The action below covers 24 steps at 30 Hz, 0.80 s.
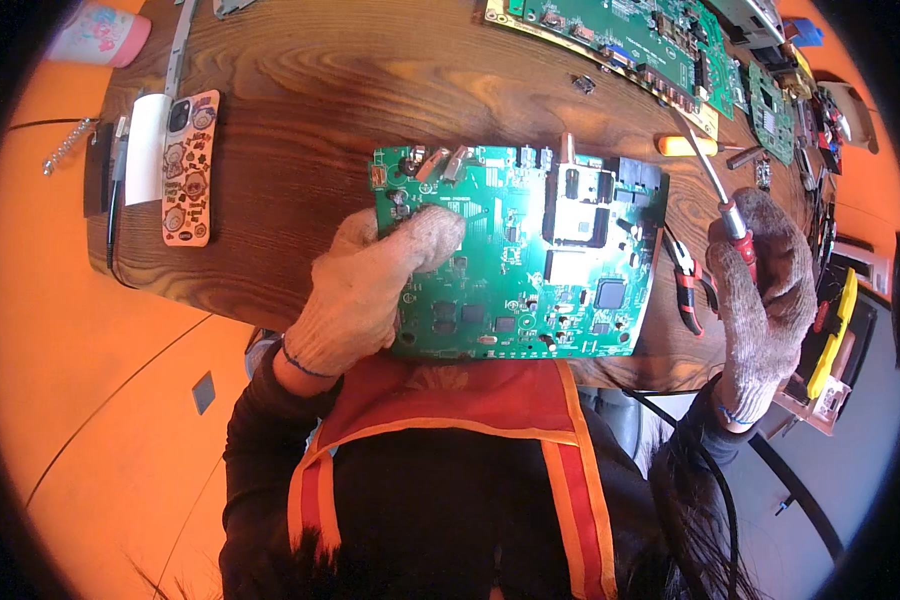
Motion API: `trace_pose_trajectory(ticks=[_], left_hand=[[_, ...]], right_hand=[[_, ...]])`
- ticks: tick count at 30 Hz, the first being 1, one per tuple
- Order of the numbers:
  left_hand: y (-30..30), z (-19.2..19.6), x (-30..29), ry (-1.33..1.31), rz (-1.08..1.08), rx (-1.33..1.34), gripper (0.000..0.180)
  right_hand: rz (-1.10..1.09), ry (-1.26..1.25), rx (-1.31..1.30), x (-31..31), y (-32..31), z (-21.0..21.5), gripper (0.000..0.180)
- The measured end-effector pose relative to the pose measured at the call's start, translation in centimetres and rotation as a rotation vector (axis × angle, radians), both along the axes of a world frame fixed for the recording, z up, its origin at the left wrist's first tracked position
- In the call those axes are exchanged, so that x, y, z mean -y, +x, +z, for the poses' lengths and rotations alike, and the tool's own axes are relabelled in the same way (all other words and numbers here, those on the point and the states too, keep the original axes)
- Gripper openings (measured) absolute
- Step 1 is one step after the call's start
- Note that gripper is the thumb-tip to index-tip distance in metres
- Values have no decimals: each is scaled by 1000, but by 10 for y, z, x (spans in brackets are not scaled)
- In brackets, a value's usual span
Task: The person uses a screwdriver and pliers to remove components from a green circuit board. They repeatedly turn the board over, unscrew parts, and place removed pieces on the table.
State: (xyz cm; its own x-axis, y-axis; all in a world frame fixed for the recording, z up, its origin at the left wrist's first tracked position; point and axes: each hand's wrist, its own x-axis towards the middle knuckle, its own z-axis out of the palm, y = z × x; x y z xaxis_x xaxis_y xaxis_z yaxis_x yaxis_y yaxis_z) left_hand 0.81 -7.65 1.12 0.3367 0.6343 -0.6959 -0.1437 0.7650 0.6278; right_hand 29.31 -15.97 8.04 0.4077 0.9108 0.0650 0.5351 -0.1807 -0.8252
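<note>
A green circuit board (pixel 518 265), set with chips, metal shields and connectors, is in front of me at the table's near edge. My left hand (pixel 375 265), in a pale knitted glove, grips its left side with the thumb lying over the top face. Some metal connectors at the board's far left corner stand tilted. My gloved right hand (pixel 765 290) is to the right of the board, closed around a red-handled tool that looks like a soldering iron (pixel 738 232). Its metal shaft points away from me, apart from the board. Beside this hand lie red-and-black pliers (pixel 685 280).
A larger green board (pixel 660 45) on a yellowish panel lies at the far right, near a yellow tool handle (pixel 688 146). Loose boards and parts crowd the right edge. At left are a phone in a patterned case (pixel 190 170), a white paper strip (pixel 148 150) and a pink cup (pixel 100 35).
</note>
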Motion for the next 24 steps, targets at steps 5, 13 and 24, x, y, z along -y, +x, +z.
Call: trace_pose_trajectory(ticks=[5,13,24], left_hand=[[-4,-2,0,34,-99,10,20],[-7,-6,2,81,-207,-58,28],[-14,-13,10,278,-402,-164,32]], right_hand=[[67,-56,49,-6,4,5,46],[224,-105,109,-26,2,14,45],[591,-408,-135,-85,38,34,50]])
